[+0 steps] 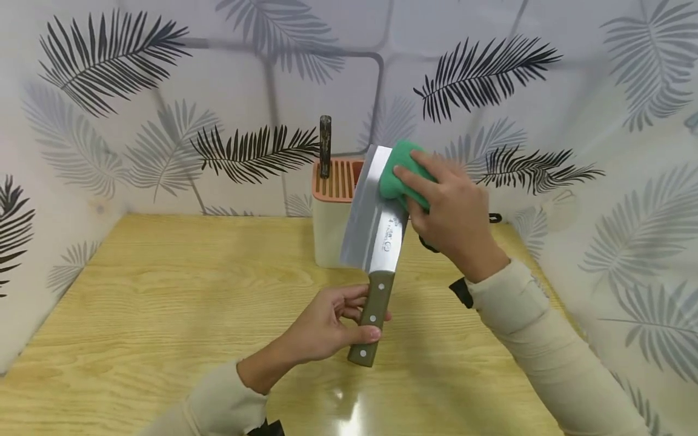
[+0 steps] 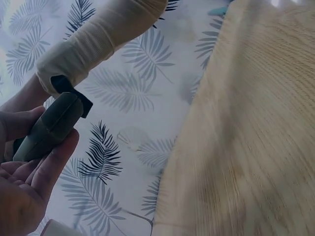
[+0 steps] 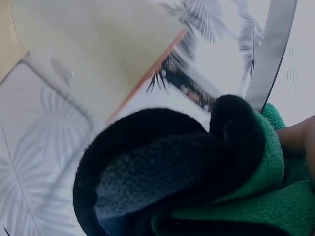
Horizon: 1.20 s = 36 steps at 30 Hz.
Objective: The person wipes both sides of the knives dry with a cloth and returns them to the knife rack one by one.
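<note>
A cleaver (image 1: 386, 236) with a broad steel blade is held up over the table, blade pointing away and handle toward me. My left hand (image 1: 332, 324) grips its olive-brown handle (image 1: 376, 303), thumb across the front; the left wrist view shows the handle's butt end (image 2: 64, 110) between thumb and fingers. My right hand (image 1: 452, 206) pinches a bunched green cloth (image 1: 400, 172) against the upper blade. Up close in the right wrist view, the cloth (image 3: 256, 191) shows a dark grey side with black edging, folded beside the blade (image 3: 273, 54).
Behind the cleaver stands a white knife block (image 1: 327, 236) with an orange slotted top, a dark-handled knife (image 1: 325, 145) upright in it. The wood-grain table (image 1: 191, 290) meets a leaf-patterned backdrop (image 1: 218, 91). Part of a black object (image 1: 428, 243) shows behind my right hand.
</note>
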Motion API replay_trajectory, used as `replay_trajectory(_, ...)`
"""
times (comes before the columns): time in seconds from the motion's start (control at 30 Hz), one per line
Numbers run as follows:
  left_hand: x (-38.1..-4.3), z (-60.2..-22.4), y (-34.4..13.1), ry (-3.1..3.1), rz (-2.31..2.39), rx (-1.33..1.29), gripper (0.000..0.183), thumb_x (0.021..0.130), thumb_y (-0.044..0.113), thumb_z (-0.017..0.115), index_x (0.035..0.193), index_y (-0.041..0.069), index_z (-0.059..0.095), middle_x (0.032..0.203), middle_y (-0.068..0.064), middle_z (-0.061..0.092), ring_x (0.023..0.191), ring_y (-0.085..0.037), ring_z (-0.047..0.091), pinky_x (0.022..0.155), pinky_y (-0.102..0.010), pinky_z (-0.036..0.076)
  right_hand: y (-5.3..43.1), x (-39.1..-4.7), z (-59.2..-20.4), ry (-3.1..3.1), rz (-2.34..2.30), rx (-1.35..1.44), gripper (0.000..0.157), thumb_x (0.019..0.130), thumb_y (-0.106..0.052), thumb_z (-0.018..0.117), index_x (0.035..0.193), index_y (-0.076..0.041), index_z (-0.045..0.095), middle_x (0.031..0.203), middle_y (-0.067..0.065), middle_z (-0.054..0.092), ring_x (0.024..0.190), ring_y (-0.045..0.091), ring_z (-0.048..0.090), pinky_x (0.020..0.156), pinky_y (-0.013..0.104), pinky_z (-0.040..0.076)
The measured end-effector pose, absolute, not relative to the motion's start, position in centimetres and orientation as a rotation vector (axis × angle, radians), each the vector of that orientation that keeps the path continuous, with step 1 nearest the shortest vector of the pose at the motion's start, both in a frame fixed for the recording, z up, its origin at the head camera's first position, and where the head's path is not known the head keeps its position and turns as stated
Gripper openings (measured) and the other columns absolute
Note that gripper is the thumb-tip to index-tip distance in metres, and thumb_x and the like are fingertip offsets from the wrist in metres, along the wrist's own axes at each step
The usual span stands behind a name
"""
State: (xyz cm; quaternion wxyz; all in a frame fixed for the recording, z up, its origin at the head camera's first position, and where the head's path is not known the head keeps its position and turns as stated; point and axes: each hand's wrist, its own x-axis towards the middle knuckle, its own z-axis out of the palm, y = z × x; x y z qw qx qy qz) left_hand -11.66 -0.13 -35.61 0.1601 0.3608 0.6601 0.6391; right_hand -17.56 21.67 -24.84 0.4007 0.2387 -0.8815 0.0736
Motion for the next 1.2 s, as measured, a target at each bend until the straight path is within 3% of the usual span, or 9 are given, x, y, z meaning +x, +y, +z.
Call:
replay_trajectory(0.13, -12.1, -35.6, -0.4, 1.941, 1.843, 0.953, 0.054, 0.09, 0.003, 0.071, 0.139, -0.01, 0.051, 0.118, -0.029, 0.069, 0.099, -0.034, 0.074, 0.08, -0.028, 0.062, 20.5, -16.4, -26.2, -2.268, 0.163, 0.722, 0.033, 0.086, -0.014, 0.073, 0.12, -0.017, 0.075, 0.13, 0.014, 0.068, 0.108, 0.039, 0.069, 0.067, 0.051, 0.062)
replay_trajectory(0.23, -12.4, -35.6, -0.7, 1.965, 1.872, 0.911, 0.053, 0.09, 0.001, 0.071, 0.137, -0.011, 0.051, 0.117, -0.031, 0.069, 0.099, -0.039, 0.073, 0.079, -0.028, 0.063, 19.3, -14.8, -27.4, -2.304, 0.131, 0.826, 0.037, 0.084, -0.014, 0.074, 0.12, -0.019, 0.075, 0.131, 0.012, 0.068, 0.106, 0.035, 0.07, 0.06, 0.045, 0.062)
replay_trajectory(0.43, -12.2, -36.0, -1.0, 2.019, 1.871, 0.951, 0.047, 0.089, 0.001, 0.072, 0.132, -0.01, 0.056, 0.112, -0.029, 0.07, 0.089, -0.025, 0.076, 0.076, -0.029, 0.063, 17.7, -12.7, -27.5, -2.212, -0.01, 0.915, 0.04, 0.079, -0.011, 0.074, 0.118, -0.022, 0.075, 0.128, 0.011, 0.069, 0.101, 0.032, 0.071, 0.04, 0.035, 0.051)
replay_trajectory(0.67, -10.9, -36.1, -0.3, 2.003, 1.834, 0.931, 0.05, 0.087, 0.001, 0.075, 0.132, -0.01, 0.056, 0.111, -0.028, 0.072, 0.091, -0.026, 0.076, 0.069, -0.03, 0.064, 18.8, -16.0, -23.9, -2.196, 0.044, 0.656, 0.036, 0.086, -0.011, 0.071, 0.121, -0.019, 0.073, 0.13, 0.013, 0.068, 0.105, 0.037, 0.068, 0.054, 0.052, 0.059)
replay_trajectory(0.87, -10.6, -35.8, -0.3, 2.154, 1.757, 0.907, 0.053, 0.086, 0.004, 0.076, 0.135, -0.006, 0.056, 0.108, -0.021, 0.073, 0.084, -0.013, 0.074, 0.063, -0.024, 0.062, 18.3, -14.9, -23.9, -2.206, -0.048, 0.673, 0.036, 0.086, -0.014, 0.072, 0.122, -0.018, 0.072, 0.127, 0.016, 0.067, 0.098, 0.038, 0.069, 0.048, 0.048, 0.058)
replay_trajectory(1.07, -11.7, -35.6, -0.8, 2.222, 1.759, 0.904, 0.037, 0.088, 0.002, 0.073, 0.122, -0.007, 0.063, 0.109, -0.023, 0.071, 0.086, -0.023, 0.075, 0.07, -0.023, 0.062, 16.0, -11.4, -26.5, -2.245, -0.278, 0.939, 0.033, 0.083, -0.019, 0.078, 0.116, -0.021, 0.073, 0.117, 0.009, 0.066, 0.095, 0.027, 0.069, 0.04, 0.029, 0.05)
replay_trajectory(1.2, -11.6, -36.1, -0.6, 2.24, 1.744, 0.888, 0.044, 0.087, 0.001, 0.073, 0.128, -0.009, 0.059, 0.109, -0.024, 0.071, 0.087, -0.026, 0.075, 0.072, -0.022, 0.062, 16.0, -12.4, -26.1, -2.274, -0.281, 0.917, 0.035, 0.082, -0.017, 0.079, 0.116, -0.022, 0.072, 0.12, 0.009, 0.066, 0.094, 0.028, 0.068, 0.042, 0.03, 0.052)
